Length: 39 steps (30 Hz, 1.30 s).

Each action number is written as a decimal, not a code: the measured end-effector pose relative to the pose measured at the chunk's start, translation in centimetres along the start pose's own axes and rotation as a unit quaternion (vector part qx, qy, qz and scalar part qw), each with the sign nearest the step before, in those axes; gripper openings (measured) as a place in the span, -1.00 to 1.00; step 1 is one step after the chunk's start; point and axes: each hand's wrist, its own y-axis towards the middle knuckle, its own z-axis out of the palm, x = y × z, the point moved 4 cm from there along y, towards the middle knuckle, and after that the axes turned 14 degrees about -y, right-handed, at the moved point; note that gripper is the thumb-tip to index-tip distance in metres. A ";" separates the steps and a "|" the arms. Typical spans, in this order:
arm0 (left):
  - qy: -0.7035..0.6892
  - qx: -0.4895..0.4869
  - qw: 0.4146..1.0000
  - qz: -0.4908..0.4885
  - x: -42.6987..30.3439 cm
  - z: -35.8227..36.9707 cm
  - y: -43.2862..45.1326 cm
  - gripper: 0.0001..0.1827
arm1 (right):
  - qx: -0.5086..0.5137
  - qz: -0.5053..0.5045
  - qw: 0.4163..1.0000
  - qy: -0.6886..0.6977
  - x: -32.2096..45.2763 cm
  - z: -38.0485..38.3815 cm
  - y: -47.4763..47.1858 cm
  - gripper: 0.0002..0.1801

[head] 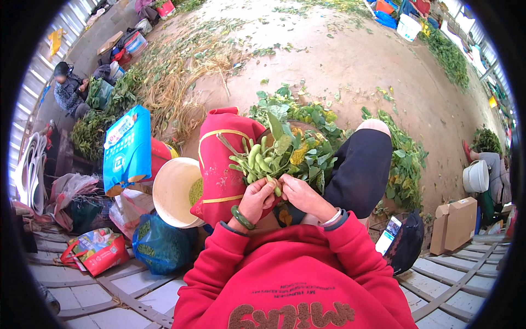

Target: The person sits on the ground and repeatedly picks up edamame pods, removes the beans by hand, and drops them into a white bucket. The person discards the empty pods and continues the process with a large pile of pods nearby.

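Observation:
My left hand, a green bangle at its wrist, pinches a green soybean pod between thumb and fingers. Close beside it my right hand has its thumb and fingertips together at the pod and the plant's stems; what exactly they grip is hidden. Just beyond both hands, a leafy soybean plant with a cluster of plump pods lies across my lap, partly over a red cloth on my left leg. To the left, a white bucket leans open towards me with shelled green beans inside.
A blue plastic bag and a red shopping bag sit at my left. At my right are a phone, a black bag and cardboard. Soybean plants lie beside my right leg. Another person sits far left.

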 end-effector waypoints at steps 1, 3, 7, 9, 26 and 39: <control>0.005 -0.005 1.000 -0.002 0.1 0.0 -0.1 -0.84 | 0.010 -0.001 1.000 0.017 0.2 -0.1 -0.1 -0.86; 0.011 -0.024 1.000 0.006 0.3 -0.8 0.1 -0.84 | 0.008 -0.006 1.000 0.021 0.9 -0.1 -0.5 -0.88; -0.001 -0.044 0.999 0.026 0.5 -0.8 0.1 -0.83 | -0.027 -0.069 0.995 -0.070 0.6 0.2 -0.7 -0.91; 0.004 -0.026 0.999 0.019 0.6 -0.9 0.1 -0.83 | -0.020 -0.111 0.989 -0.099 0.3 0.5 -0.6 -0.93; 0.020 -0.002 0.999 -0.034 0.4 -0.1 -0.9 -0.83 | -0.047 -0.067 0.988 -0.130 0.1 0.4 -0.8 -0.92; -0.149 -0.002 0.981 -0.123 0.9 -1.4 -0.5 -0.73 | -0.164 -0.042 0.949 -0.267 5.7 -0.5 2.8 -0.73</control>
